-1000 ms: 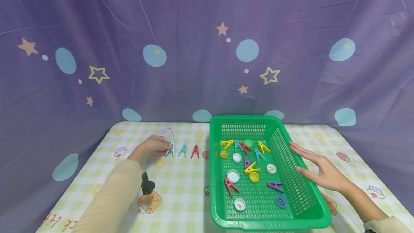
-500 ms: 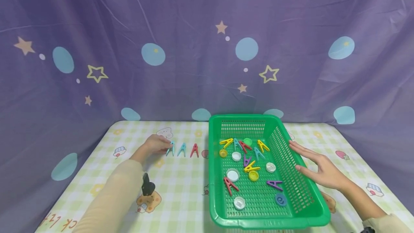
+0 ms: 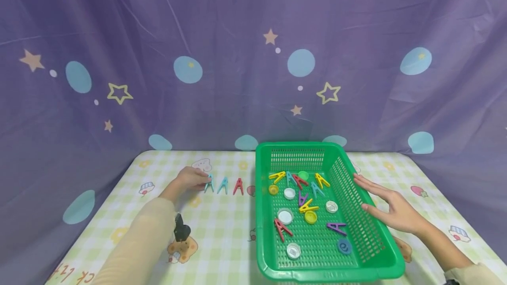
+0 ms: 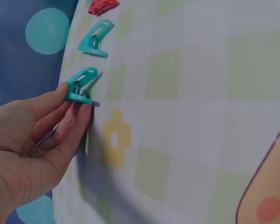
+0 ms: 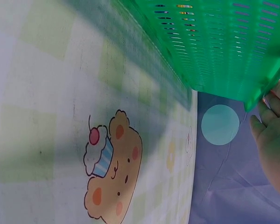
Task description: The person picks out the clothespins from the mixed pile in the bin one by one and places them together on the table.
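My left hand (image 3: 192, 178) pinches a light blue clothespin (image 4: 81, 88) between thumb and fingers, close over the tablecloth. Its two legs point toward the near side. Just right of it, a second light blue clothespin (image 3: 223, 185) and a red clothespin (image 3: 238, 186) stand in the same row. My right hand (image 3: 398, 211) rests with straightened fingers on the right rim of a green plastic basket (image 3: 332, 273). Inside the basket lie several clothespins, among them a purple clothespin (image 3: 336, 228) and a yellow clothespin (image 3: 308, 206).
Several bottle caps share the basket floor, including a blue cap (image 3: 344, 246) and a white cap (image 3: 285, 216). A checked tablecloth (image 3: 222, 236) with printed cartoons covers the table. Behind its far edge hangs a purple curtain (image 3: 237, 34).
The light blue clothespin in my left fingers has turned slightly, so its legs show wider apart. My right hand stays at the basket rim.
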Motion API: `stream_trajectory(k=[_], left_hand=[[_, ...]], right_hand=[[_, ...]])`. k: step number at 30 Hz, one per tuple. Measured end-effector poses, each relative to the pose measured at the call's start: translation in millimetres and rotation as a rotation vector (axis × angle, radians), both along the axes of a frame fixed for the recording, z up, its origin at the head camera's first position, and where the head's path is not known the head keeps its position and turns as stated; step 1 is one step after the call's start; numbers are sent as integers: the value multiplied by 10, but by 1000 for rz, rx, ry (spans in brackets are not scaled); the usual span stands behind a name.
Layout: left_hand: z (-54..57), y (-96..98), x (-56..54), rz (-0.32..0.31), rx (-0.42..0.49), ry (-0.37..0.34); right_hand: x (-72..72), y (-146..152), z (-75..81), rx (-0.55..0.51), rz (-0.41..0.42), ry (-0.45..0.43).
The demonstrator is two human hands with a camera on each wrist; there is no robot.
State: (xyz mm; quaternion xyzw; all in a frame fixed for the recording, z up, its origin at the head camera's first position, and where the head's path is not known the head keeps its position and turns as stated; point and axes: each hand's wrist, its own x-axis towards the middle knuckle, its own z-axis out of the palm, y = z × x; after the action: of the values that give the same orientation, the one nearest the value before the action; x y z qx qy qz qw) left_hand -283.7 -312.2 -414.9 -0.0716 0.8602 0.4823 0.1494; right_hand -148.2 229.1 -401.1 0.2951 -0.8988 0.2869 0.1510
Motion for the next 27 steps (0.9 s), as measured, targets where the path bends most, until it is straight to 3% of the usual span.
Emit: stream_trajectory(k=[6,13,27], left_hand=[[-22,6,8,24,17,30],[12,-11,53,-26,-25,61],[0,8,25,-26,-44,77]], right_hand=[[5,-8,9,-3,1,-5],[0,-7,2,-2,5,-5],[7,-12,2,-3,-3,-1]])
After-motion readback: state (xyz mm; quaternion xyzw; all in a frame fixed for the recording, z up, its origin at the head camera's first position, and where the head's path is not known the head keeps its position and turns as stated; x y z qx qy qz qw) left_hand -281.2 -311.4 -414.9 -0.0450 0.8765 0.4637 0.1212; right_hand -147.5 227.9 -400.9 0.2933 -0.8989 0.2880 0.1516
